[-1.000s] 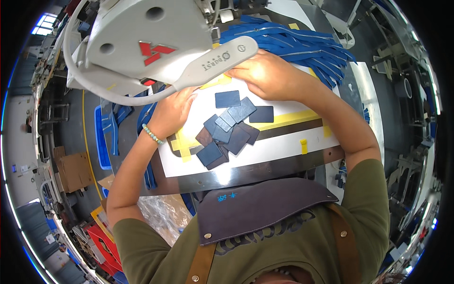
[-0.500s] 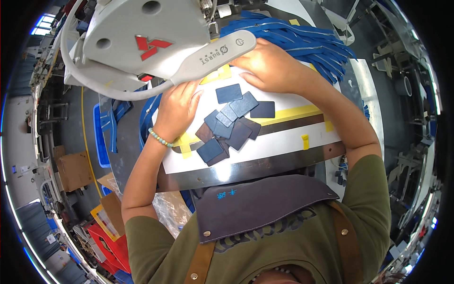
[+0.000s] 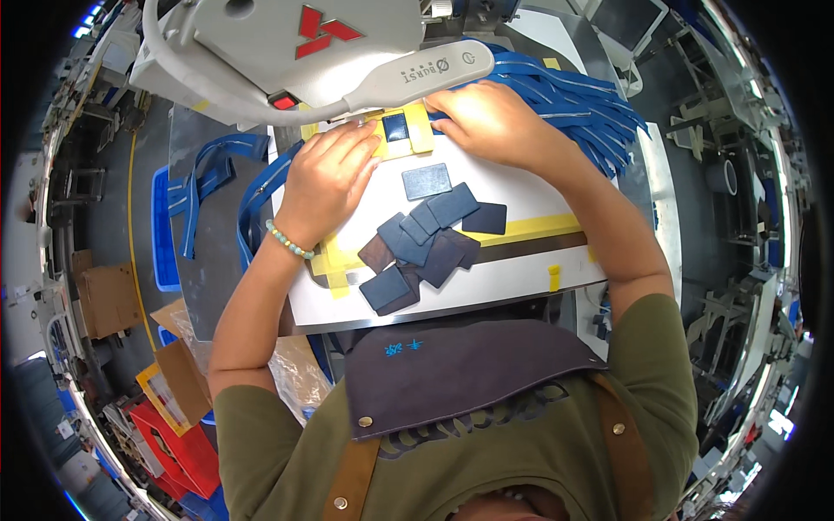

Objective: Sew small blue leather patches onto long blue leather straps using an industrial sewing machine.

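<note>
A dark blue rectangular piece (image 3: 395,128) lies within a yellow-taped frame (image 3: 421,130) beneath the machine head. My left hand (image 3: 333,169) rests beside it, open, with fingers stretched out flat and their tips at the frame's left side. A blue strip (image 3: 261,204) runs up under that hand. On the frame's other side, my right hand (image 3: 491,122) is bent with thumb and forefinger around the edge of a blue zipper strip; its other fingers are partly hidden. Several dark blue and brownish flat pieces (image 3: 420,227) overlap in a loose pile nearer to me.
A grey machine head (image 3: 261,52) with a grey gooseneck lamp (image 3: 417,76) hangs just over my hands. Many blue zipper strips (image 3: 582,108) are bunched at the back right. A blue bin (image 3: 163,230) stands left of the table; cardboard boxes (image 3: 109,295) are on the floor.
The view has shifted, so the yellow frame and the dark blue piece in it now show clear of the lamp. My left fingers have straightened toward the frame. The loose pile looks unchanged.
</note>
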### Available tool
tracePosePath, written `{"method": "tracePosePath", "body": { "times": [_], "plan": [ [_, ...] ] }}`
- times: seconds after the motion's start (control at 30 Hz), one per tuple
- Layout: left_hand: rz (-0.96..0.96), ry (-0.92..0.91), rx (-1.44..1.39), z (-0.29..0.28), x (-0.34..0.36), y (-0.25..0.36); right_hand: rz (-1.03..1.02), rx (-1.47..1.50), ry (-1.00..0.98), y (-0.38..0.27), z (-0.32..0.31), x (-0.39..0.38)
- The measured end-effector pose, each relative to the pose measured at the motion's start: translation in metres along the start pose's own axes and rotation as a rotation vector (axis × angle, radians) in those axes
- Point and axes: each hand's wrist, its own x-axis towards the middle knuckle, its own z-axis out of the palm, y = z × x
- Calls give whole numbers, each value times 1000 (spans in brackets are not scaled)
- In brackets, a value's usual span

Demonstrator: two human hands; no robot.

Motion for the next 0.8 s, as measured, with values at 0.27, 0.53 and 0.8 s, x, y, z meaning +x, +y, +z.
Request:
{"method": "tracePosePath", "body": {
  "times": [0.27,0.53,0.8],
  "plan": [
    [6,86,-85,-7,0,7,-177,520,-331,-36,-80,-9],
    [-458,53,-725,1,-3,7,501,1086,-129,14,-18,1],
    [-471,55,-780,2,1,10,383,1040,-214,20,-21,1]
  ]
}}
